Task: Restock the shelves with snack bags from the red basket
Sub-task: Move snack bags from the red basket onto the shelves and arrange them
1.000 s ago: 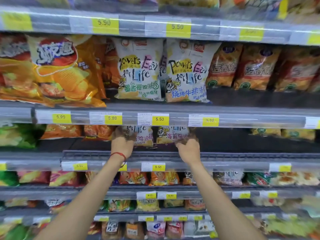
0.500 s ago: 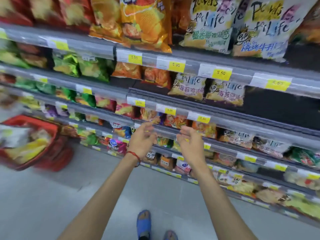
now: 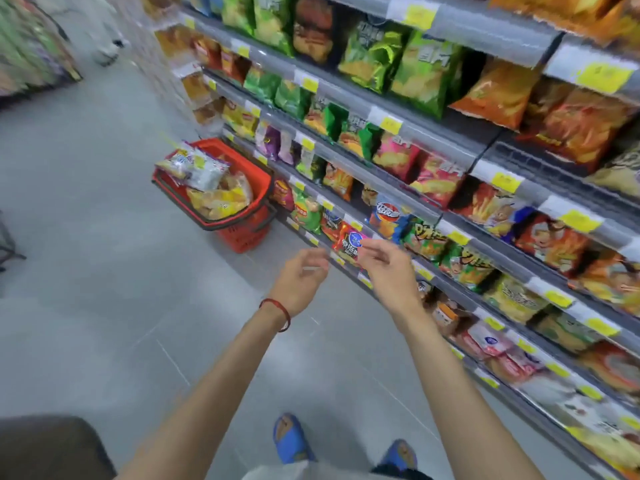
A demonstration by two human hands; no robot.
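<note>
Holding nothing, your left hand (image 3: pixel 300 276) and right hand (image 3: pixel 385 270) hang with loose fingers, away from the red plastic basket (image 3: pixel 242 237) of shiny snack bags (image 3: pixel 207 176).

The scene is taken from a single wide-angle camera worn on the head, aimed forward and steeply down. The shelves (image 3: pixel 433 145) are caught close on the right, slanting away toward the upper left, and the floor (image 3: pixel 104 271) is shown across the left. The left hand (image 3: pixel 301 275) and right hand (image 3: pixel 384 268) are framed near the centre, the red basket (image 3: pixel 244 235) farther off beyond them, and blue sandals (image 3: pixel 291 441) at the lower edge.
</note>
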